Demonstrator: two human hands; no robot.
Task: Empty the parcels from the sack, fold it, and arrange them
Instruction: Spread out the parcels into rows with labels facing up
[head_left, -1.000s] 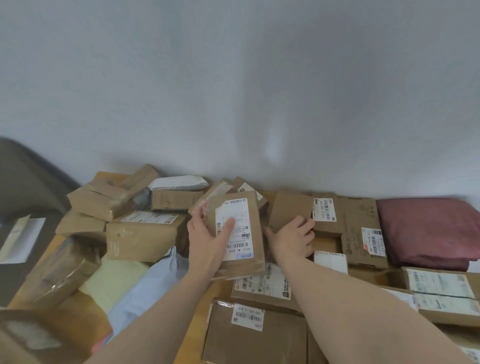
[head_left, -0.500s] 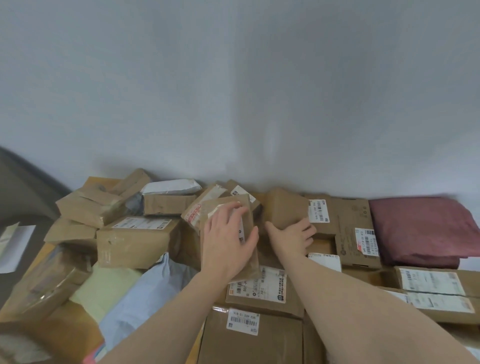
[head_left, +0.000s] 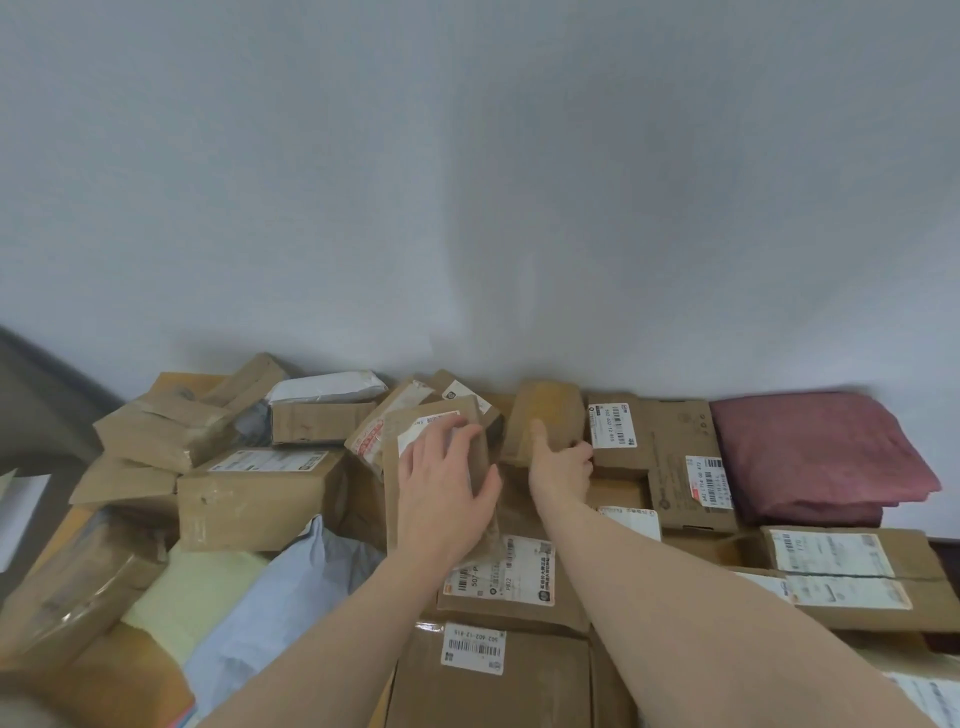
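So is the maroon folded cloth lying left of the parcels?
No, the maroon folded cloth lies at the far right, beside the labelled boxes.

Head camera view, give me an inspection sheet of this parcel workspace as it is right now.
Surface: wooden table, mostly covered.
Job's things: cardboard parcels crowd the table; flat brown parcel tilted under the left hand; small brown box at the wall; folded maroon sack at right.
Clutter: pale blue mailer, yellow mailer, white mailer.
Hands: left hand grips the flat parcel; right hand holds the small box.
Cables: nothing seen.
Surroundings: plain grey wall; white paper at left.
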